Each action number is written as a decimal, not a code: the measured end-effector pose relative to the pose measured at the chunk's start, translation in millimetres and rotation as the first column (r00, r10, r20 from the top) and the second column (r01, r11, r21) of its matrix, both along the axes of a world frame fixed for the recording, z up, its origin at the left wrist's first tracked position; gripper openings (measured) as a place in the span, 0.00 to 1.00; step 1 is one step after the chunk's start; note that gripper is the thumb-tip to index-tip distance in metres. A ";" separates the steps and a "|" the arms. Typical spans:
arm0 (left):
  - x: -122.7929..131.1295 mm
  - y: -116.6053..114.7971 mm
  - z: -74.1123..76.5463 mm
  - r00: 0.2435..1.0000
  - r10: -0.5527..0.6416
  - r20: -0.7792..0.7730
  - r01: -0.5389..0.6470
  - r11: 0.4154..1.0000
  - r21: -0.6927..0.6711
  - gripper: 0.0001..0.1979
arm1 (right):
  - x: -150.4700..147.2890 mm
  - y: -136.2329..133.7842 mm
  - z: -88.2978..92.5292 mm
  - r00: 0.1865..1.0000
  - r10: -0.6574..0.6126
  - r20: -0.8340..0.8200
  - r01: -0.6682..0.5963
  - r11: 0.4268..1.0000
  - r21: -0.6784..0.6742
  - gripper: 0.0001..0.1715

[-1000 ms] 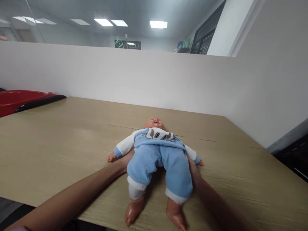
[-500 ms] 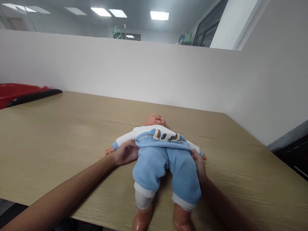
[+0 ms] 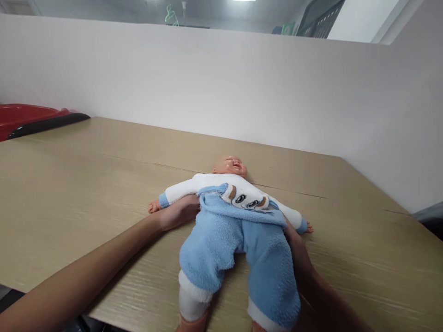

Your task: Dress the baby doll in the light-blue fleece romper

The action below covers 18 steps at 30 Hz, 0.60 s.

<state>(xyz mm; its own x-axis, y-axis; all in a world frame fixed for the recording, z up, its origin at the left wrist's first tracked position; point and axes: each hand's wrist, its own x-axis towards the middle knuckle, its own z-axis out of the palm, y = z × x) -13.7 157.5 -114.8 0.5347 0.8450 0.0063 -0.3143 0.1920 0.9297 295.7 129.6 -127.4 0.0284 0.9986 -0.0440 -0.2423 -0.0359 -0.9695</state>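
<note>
A baby doll (image 3: 235,167) lies on its back on the table, head away from me and arms spread. It wears a white top (image 3: 180,188) with blue cuffs and fluffy light-blue trousers (image 3: 221,235) with white leg ends. Animal-face embroidery shows on its belly, above the waistband. My left hand (image 3: 182,213) grips the trousers at the left side of the waist, its fingertips hidden behind the fabric. At the opposite side, my right hand (image 3: 294,237) holds the waist, mostly covered by the cloth. A white layer shows below the left trouser leg.
The wooden table (image 3: 86,184) extends around the doll, with seams across its top. A low white wall (image 3: 207,83) runs behind it. To the far left are a red basin-like object (image 3: 27,115) and a black curved edge (image 3: 51,125).
The view has tilted down and moved closer to the doll. Both hands remain at the waist sides, with their fingers further behind the doll and fabric.
</note>
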 end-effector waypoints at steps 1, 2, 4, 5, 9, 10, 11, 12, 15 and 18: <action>2.3 0.5 0.8 1.000 0.008 -0.002 -0.008 1.000 -0.012 0.22 | 0.1 -0.4 0.5 0.999 -0.010 0.049 0.010 1.000 0.007 0.22; 4.6 0.5 1.8 1.000 0.012 -0.002 -0.012 1.000 -0.021 0.23 | -0.8 -0.9 1.8 0.995 -0.016 0.102 0.014 1.000 0.016 0.23; 7.8 -0.9 3.9 1.000 0.016 -0.001 -0.016 0.999 -0.029 0.23 | -5.1 -2.5 5.6 0.986 -0.018 0.168 0.013 0.999 0.030 0.24; 8.6 -2.1 4.5 1.000 0.029 -0.005 -0.029 0.999 -0.035 0.22 | -8.0 -3.2 7.2 0.985 -0.015 0.173 0.010 1.000 0.029 0.23; 7.4 -2.9 1.0 0.985 0.157 -0.076 -0.162 0.985 -0.064 0.21 | -17.7 -2.8 7.7 0.997 0.039 0.069 -0.036 0.998 -0.046 0.20; 6.4 -1.2 -0.9 0.972 0.209 -0.112 -0.216 0.975 -0.054 0.21 | -18.7 -1.7 6.5 0.998 0.053 0.035 -0.051 0.996 -0.068 0.20; 5.2 1.1 -2.6 0.954 0.259 -0.149 -0.266 0.964 -0.025 0.21 | -19.2 -0.2 5.2 0.998 0.061 0.004 -0.061 0.994 -0.086 0.19; 3.9 3.5 -3.7 0.932 0.311 -0.185 -0.313 0.950 0.020 0.21 | -19.1 1.4 4.0 0.998 0.066 -0.026 -0.068 0.993 -0.099 0.19; -0.2 8.2 -1.4 0.868 0.436 -0.239 -0.400 0.897 0.187 0.20 | -17.2 5.4 1.5 0.993 0.088 -0.079 -0.098 0.986 -0.135 0.20; -3.0 5.8 7.4 0.836 0.474 -0.276 -0.396 0.869 0.296 0.19 | -13.9 5.9 1.4 0.992 0.128 -0.014 -0.129 0.985 -0.116 0.19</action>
<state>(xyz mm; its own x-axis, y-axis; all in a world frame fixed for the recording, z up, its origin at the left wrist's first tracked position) -16.7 163.2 -107.3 0.1150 0.9874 0.1084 0.0155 -0.1109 0.9937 281.8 135.5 -126.0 -0.1003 0.9820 -0.1601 -0.2343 -0.1797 -0.9554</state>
